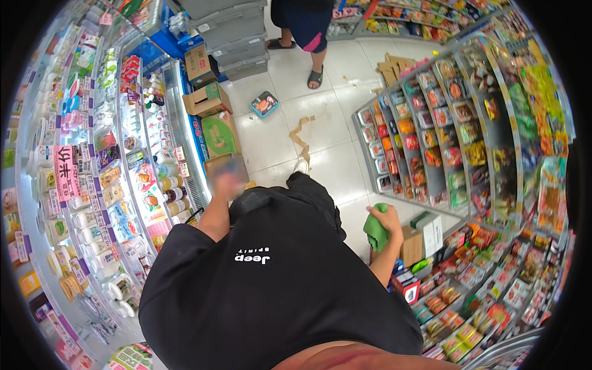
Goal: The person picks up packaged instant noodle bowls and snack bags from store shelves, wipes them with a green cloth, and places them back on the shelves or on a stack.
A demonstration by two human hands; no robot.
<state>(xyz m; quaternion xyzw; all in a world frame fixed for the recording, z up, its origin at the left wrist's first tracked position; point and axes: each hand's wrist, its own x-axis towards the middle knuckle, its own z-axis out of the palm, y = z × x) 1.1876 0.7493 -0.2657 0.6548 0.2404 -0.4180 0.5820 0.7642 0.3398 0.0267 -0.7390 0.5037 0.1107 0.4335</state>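
Note:
A crumpled green cloth (376, 226) hangs from my right hand (387, 216), which is closed around it beside my right hip. My left hand (226, 182) is at the left, in front of the cardboard boxes by the refrigerated display. A blurred patch covers its fingers, so whether it holds anything cannot be told. On the tiled floor ahead lies a plastic food tub (265, 103) with a blue rim and a printed lid. A crinkled strip of brown tape or cardboard (300, 134) stretches over the tiles to my white shoe (301, 166).
A lit refrigerated display (180, 111) with bottles and packs runs along my left. Open cartons (210, 99) and stacked grey crates (236, 39) stand beside it. Another person (303, 23) in sandals stands ahead. Snack shelves (430, 134) and boxes (430, 233) are at right.

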